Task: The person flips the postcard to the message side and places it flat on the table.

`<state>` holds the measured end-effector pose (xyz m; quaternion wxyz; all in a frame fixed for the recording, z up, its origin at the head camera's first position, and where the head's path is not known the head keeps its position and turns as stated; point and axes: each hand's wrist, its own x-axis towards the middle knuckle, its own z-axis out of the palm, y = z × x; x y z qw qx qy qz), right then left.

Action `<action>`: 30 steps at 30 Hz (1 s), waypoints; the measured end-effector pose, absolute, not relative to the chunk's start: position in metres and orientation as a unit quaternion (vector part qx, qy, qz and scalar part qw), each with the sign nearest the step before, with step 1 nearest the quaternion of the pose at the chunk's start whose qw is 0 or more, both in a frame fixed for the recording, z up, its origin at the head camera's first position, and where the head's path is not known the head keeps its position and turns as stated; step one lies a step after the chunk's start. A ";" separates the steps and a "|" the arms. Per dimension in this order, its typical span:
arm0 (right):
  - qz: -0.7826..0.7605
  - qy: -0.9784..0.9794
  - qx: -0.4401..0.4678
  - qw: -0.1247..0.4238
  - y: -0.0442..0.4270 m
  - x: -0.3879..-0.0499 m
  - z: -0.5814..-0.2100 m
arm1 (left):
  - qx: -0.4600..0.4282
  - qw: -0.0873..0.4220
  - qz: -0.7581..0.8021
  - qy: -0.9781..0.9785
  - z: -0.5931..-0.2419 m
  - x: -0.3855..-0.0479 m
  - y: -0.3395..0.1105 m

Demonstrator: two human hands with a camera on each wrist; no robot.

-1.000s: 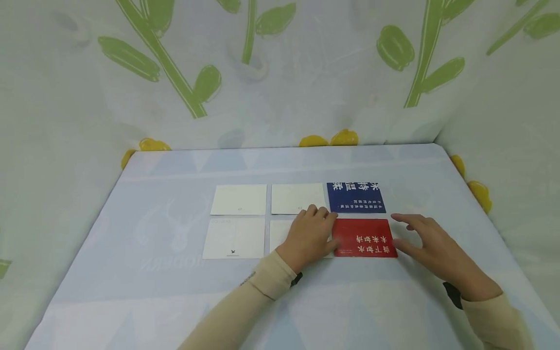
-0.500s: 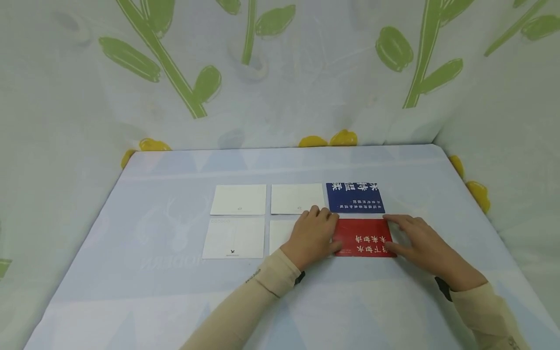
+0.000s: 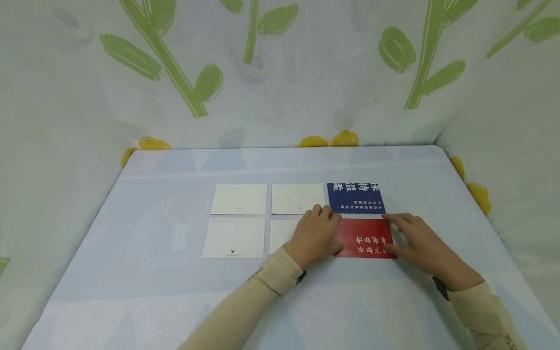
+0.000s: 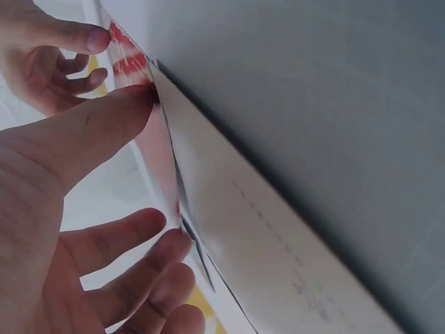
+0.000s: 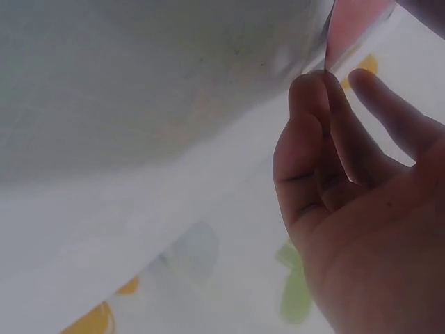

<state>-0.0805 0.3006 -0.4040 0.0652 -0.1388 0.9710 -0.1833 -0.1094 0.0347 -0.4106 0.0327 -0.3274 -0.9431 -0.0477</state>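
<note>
A red card (image 3: 365, 238) printed with white characters lies flat on the table between my two hands. My left hand (image 3: 312, 238) rests at its left side, thumb and fingertips touching the card's edge. That same hand covers part of a white card (image 3: 279, 236) in the near row. At the right side my right hand (image 3: 420, 243) touches the red card with thumb and fingertips spread along the edge. In the left wrist view, the left thumb (image 4: 118, 122) meets the border between the red and white cards. The right wrist view shows only a corner of the red card (image 5: 351, 28).
Behind the red card lies a dark blue card (image 3: 356, 198) with white characters. White cards (image 3: 238, 199) fill the rest of the two rows. The pale blue tablecloth (image 3: 131, 277) runs up to a leaf-patterned fabric wall (image 3: 306, 87).
My right hand has moved left, from beside the red card to its right edge. The left hand has shifted very slightly right. The cards look unmoved.
</note>
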 end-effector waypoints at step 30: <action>-0.263 0.959 -0.055 0.091 0.324 -0.069 -0.394 | -0.283 -0.012 -0.137 -0.949 -0.409 -0.110 0.036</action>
